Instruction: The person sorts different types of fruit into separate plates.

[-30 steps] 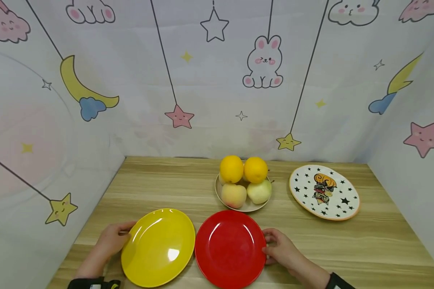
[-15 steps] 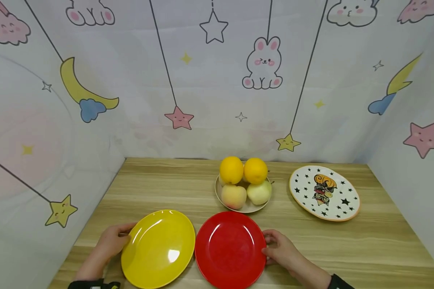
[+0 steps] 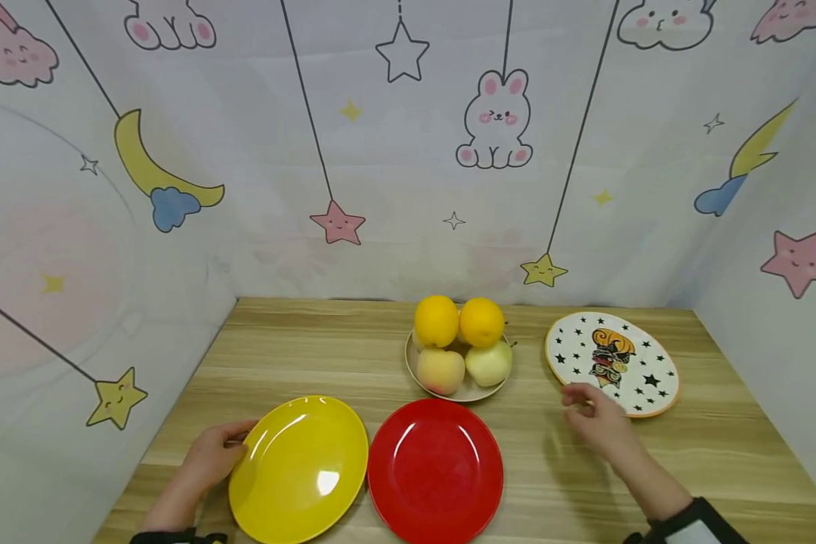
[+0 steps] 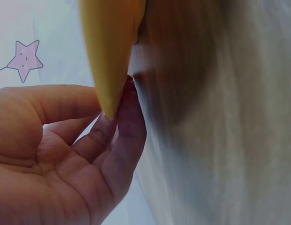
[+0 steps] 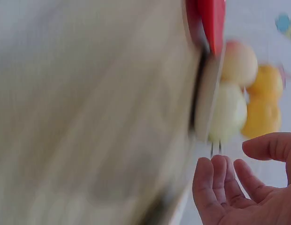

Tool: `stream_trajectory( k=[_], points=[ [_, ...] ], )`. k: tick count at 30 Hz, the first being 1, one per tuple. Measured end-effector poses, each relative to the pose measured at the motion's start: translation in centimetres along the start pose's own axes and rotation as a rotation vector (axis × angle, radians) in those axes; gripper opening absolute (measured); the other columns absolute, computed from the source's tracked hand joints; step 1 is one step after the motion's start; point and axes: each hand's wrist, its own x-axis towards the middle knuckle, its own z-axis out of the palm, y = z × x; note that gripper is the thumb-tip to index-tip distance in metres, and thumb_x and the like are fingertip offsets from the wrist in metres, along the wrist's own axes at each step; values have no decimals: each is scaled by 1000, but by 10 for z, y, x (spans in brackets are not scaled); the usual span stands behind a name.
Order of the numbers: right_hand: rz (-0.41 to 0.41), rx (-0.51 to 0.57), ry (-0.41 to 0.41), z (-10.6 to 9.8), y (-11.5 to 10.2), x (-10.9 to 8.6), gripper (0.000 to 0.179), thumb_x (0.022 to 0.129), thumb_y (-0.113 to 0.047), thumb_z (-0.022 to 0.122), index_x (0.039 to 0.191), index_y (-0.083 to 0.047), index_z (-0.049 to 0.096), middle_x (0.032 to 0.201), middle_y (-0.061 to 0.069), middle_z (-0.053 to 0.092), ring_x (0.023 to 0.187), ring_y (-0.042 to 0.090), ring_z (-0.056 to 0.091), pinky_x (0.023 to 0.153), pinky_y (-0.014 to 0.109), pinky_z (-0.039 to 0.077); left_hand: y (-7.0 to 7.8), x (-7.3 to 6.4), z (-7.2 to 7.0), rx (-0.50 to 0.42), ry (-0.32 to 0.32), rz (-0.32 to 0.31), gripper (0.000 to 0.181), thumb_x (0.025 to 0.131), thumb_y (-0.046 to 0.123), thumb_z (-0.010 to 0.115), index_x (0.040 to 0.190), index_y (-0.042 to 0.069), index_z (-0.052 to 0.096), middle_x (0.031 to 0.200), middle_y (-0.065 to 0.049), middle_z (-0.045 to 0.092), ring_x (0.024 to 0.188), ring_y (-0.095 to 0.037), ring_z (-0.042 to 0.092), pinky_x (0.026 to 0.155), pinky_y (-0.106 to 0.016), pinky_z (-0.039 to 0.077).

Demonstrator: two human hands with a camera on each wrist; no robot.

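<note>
My left hand [image 3: 211, 457] pinches the left rim of a glossy yellow plate [image 3: 299, 468]. In the left wrist view the plate's edge [image 4: 105, 61] sits between thumb and fingers, and that side is raised off the table. Just right of it a red plate [image 3: 435, 472] lies with no hand on it. My right hand [image 3: 598, 423] hovers with nothing in it at the near-left edge of a white plate with black stars [image 3: 642, 344], overlapping its rim in the head view. Its fingers [image 5: 204, 187] are loosely bent and the thumb is apart from them.
Behind the red plate a shallow bowl [image 3: 472, 393] holds two oranges [image 3: 437, 321], a peach [image 3: 440, 370] and a green pear [image 3: 489, 364]. All stand on a wood-grain table [image 3: 313, 336], with a printed cloth [image 3: 408, 151] hanging around its back and sides.
My right hand has let go of the red plate's right rim and moved right and away from me toward the starry plate. The left hand and the plates stay where they were.
</note>
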Motion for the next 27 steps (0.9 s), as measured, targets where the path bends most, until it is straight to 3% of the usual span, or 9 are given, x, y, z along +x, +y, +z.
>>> stream_trajectory(
  k=[5,8,11,14,15,18,20,22,27],
  points=[
    [5,-160,164,-55,42,27,39,85,-10,58,121,6,55,111,27,59,87,31,60,67,33,46,0,-2,0,-3,8,6,43,82,-3,52,124,-7,57,110,-25,64,94,-30,63,77,-38,53],
    [84,-225,217,-81,69,39,45,87,-12,54,126,9,49,120,34,51,99,46,52,75,48,44,-1,-3,0,-7,9,6,43,83,-2,53,125,-7,56,110,-25,63,94,-31,63,77,-39,54],
    [213,-220,193,-100,92,47,54,91,-17,48,136,11,37,133,39,37,116,55,38,89,61,36,-1,-3,0,0,7,4,43,83,-1,54,126,-7,55,110,-26,62,95,-32,63,79,-42,53],
    [332,-113,144,-110,110,52,63,94,-21,43,143,13,22,140,41,23,124,57,27,97,63,30,-2,-3,1,10,8,1,43,83,-1,54,126,-7,55,110,-26,62,96,-33,63,81,-43,53],
    [368,-59,137,-112,114,53,66,93,-21,43,144,12,18,141,41,22,122,56,32,96,60,34,-2,-3,1,12,9,0,43,83,0,54,126,-7,55,110,-25,62,96,-33,63,81,-44,52],
    [461,144,127,-111,126,57,70,92,-18,44,146,12,10,141,39,23,97,35,57,85,45,50,-2,-3,1,10,17,9,43,83,0,54,125,-7,55,109,-26,62,95,-33,63,81,-43,53],
    [520,262,128,-108,130,61,72,92,-15,46,146,11,7,139,37,27,76,16,58,71,32,55,-1,-3,1,12,22,16,42,83,-1,55,125,-7,56,108,-25,62,94,-33,63,80,-42,53],
    [563,366,138,-106,131,65,71,93,-10,47,146,11,6,134,36,31,66,6,54,63,26,55,-1,-3,1,17,30,22,42,83,-1,55,124,-7,56,107,-25,63,93,-32,63,80,-42,53],
    [637,432,173,-102,127,74,67,91,-2,50,146,11,15,130,34,36,61,5,52,58,26,53,-1,-1,2,29,33,12,41,83,-1,54,124,-7,56,106,-24,63,94,-32,62,81,-43,52]
  ],
)
